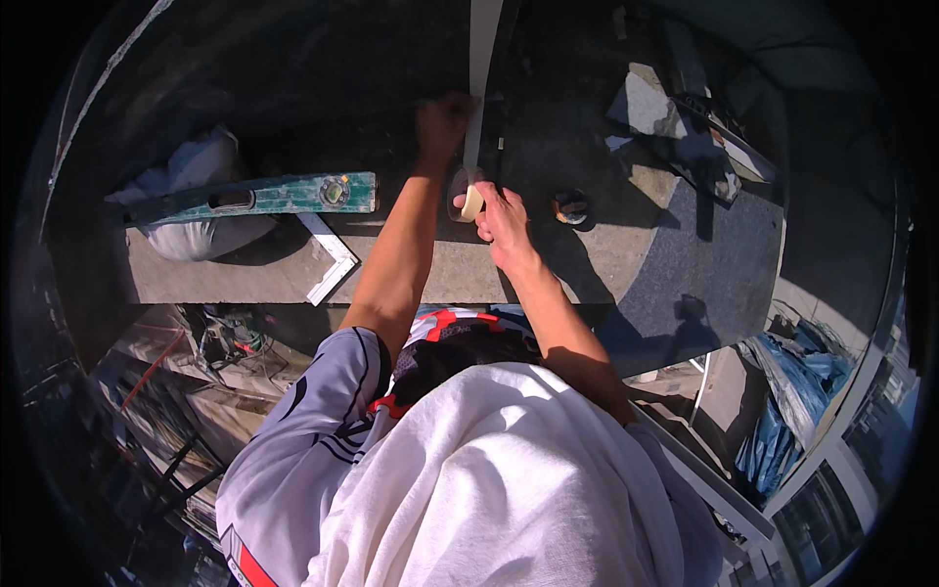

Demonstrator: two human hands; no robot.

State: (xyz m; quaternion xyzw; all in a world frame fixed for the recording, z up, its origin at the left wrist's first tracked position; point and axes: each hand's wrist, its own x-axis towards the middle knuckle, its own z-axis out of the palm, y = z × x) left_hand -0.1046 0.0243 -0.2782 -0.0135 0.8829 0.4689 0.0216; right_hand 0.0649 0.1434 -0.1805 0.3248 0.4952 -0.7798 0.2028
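Ahead of me, in the head view, above a sunlit grey concrete ledge [606,256], my right grip [501,220] is holding a ring-shaped cream roll of tape [472,202], its fingers curling around the rim. The roll is sitting right at the lower end of a long, pale, narrow upright strip [480,78]. My left grip [445,129] is reaching farther up into the shade, its fingertips meeting the strip's left edge; I am not able to tell whether it is closing on anything.

To my left, a long green spirit level [284,198] is lying across a bulging white sack [201,240], and a white L-shaped piece [335,260] is resting just beside the level. To my right, a small round dark-and-orange container [570,206] is standing near the roll, while a flat speckled grey slab [724,264] is lying farther out. Crumpled blue sheeting [782,421] is hanging beyond it, lower right.
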